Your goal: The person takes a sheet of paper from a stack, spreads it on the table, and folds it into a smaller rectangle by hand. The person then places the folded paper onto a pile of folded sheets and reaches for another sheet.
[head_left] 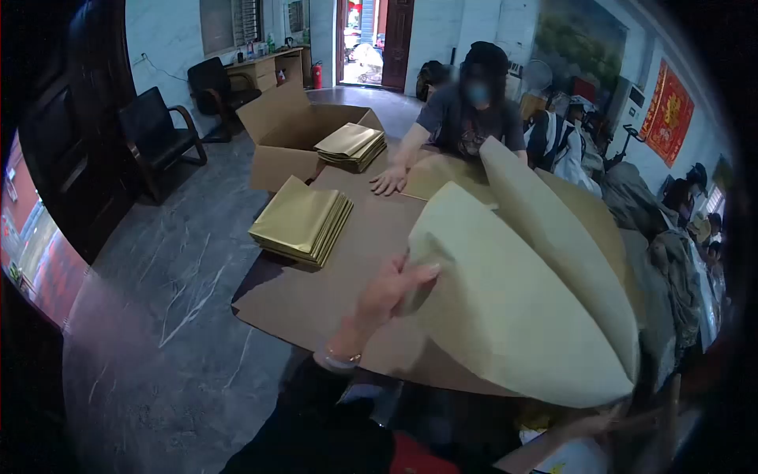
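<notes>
My left hand is closed on the left edge of a large pale paper sheet, with the thumb over the edge and the other fingers mostly hidden. The sheet is raised and curved above the table. Behind it a second sheet also bends upward, its face pale tan. My right hand is low at the right, near the sheet's lower corner; it is blurred and its fingers cannot be made out. Left of my left hand lies a stack of folded gold paper on the brown table.
Across the table a masked person rests a hand beside a gold sheet. Another folded gold stack lies by an open cardboard box. Piled clothes line the right side. Black chairs stand at the left.
</notes>
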Motion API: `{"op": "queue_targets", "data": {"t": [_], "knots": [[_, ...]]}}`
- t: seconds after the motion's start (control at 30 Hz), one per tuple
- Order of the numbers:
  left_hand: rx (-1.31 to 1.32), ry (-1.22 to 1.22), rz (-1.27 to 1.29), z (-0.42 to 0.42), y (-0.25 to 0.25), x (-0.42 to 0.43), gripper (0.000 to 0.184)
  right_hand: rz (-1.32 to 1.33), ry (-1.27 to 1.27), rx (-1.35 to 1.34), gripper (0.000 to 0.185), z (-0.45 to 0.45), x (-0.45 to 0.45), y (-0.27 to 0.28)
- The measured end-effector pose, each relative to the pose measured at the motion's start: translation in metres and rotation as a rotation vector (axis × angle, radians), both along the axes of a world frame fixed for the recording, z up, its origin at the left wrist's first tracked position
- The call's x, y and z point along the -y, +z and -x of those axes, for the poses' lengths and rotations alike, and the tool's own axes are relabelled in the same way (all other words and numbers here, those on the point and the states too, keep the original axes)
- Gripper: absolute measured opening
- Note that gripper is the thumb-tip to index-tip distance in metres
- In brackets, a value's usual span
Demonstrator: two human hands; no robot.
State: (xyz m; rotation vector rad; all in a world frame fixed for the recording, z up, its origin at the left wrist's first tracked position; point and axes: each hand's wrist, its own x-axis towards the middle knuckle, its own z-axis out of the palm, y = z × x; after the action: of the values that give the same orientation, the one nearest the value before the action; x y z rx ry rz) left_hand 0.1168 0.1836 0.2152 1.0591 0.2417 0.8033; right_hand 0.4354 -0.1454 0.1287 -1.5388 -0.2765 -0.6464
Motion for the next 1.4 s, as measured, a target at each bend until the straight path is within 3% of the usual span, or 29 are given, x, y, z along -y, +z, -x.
{"op": "queue_targets", "data": {"t": [0.1, 0.17, 0.2, 0.23, 0.37, 0.47, 0.57, 0.63, 0.67, 0.7, 0.77, 0.8, 0.83, 0.9, 0.93, 1.0, 1.03, 1.1, 1.13, 1.2, 1.3, 1.37, 1.4], "knots": [[-0.118, 0.179, -0.092, 0.049, -0.019, 0.037, 0.04, 0.044, 0.215, -0.361, 0.042, 0.037, 0.001, -0.072], [-0.38, 0.237, -0.038, 0.076, -0.047, 0.049, 0.04, 0.101, 0.346, -0.569, 0.043, 0.063, 0.001, -0.103], [-0.395, 0.227, -0.038, 0.087, -0.068, 0.053, 0.04, 0.289, 0.387, -0.614, 0.039, 0.069, 0.006, -0.117], [-0.499, 0.304, 0.025, 0.096, -0.09, 0.055, 0.041, 0.407, 0.457, -0.847, 0.033, 0.085, 0.003, -0.105], [-0.673, 0.485, 0.217, 0.133, -0.121, 0.083, 0.041, 0.478, 0.499, -0.857, 0.033, 0.108, 0.007, -0.134], [-0.697, 0.537, 0.187, 0.148, -0.114, 0.097, 0.04, 0.592, 0.528, -0.826, 0.039, 0.112, 0.008, -0.134], [-0.827, 0.567, 0.113, 0.158, -0.113, 0.1, 0.037, 0.583, 0.56, -1.037, 0.04, 0.103, 0.013, -0.136], [-0.842, 0.609, 0.283, 0.161, -0.116, 0.101, 0.038, 0.437, 0.667, -1.075, 0.044, 0.1, 0.02, -0.124], [-0.841, 0.614, 0.279, 0.161, -0.115, 0.1, 0.038, 0.437, 0.607, -1.044, 0.028, 0.097, 0.023, -0.119], [-0.839, 0.6, 0.256, 0.16, -0.113, 0.1, 0.041, 0.435, 0.611, -1.043, 0.028, 0.091, 0.026, -0.126], [-0.84, 0.587, 0.231, 0.161, -0.114, 0.099, 0.045, 0.333, 0.505, -0.964, 0.057, 0.086, 0.03, -0.14], [-0.706, 0.583, 0.183, 0.16, -0.118, 0.096, 0.049, 0.299, 0.47, -0.936, 0.068, 0.09, 0.026, -0.132], [-0.574, 0.576, 0.137, 0.161, -0.12, 0.095, 0.053, 0.146, 0.669, -0.736, 0.072, 0.109, 0.004, -0.085], [-0.553, 0.558, 0.155, 0.164, -0.11, 0.096, 0.056, -0.008, 0.854, -0.524, 0.078, 0.112, 0.002, -0.076], [-0.533, 0.541, 0.176, 0.168, -0.106, 0.097, 0.06, -0.099, 0.942, -0.592, 0.08, 0.104, 0.011, -0.09], [-0.519, 0.524, 0.242, 0.182, -0.11, 0.096, 0.064, -0.191, 1.029, -0.67, 0.083, 0.102, 0.019, -0.096], [-0.533, 0.556, 0.231, 0.19, -0.117, 0.092, 0.065, -0.28, 1.012, -0.585, 0.081, 0.121, -0.008, -0.041], [-0.56, 0.604, 0.202, 0.19, -0.105, 0.099, 0.066, -0.378, 1.016, -0.306, 0.072, 0.105, -0.007, -0.056], [-0.566, 0.607, 0.211, 0.19, -0.098, 0.102, 0.066, -0.371, 1.018, -0.315, 0.072, 0.094, -0.003, -0.06], [-0.513, 0.591, 0.17, 0.19, -0.088, 0.108, 0.065, -0.32, 1.408, -0.062, 0.066, 0.077, -0.001, -0.056], [-0.426, 0.438, 0.202, 0.189, -0.08, 0.113, 0.062, -0.092, 1.148, -0.102, 0.058, 0.07, 0.019, -0.058], [-0.334, 0.363, 0.21, 0.194, -0.087, 0.118, 0.061, 0.007, 1.086, 0.05, 0.044, 0.073, 0.022, -0.049], [-0.376, 0.426, 0.051, 0.196, -0.092, 0.121, 0.056, 0.152, 1.017, 0.093, 0.04, 0.064, 0.026, -0.057]]}}
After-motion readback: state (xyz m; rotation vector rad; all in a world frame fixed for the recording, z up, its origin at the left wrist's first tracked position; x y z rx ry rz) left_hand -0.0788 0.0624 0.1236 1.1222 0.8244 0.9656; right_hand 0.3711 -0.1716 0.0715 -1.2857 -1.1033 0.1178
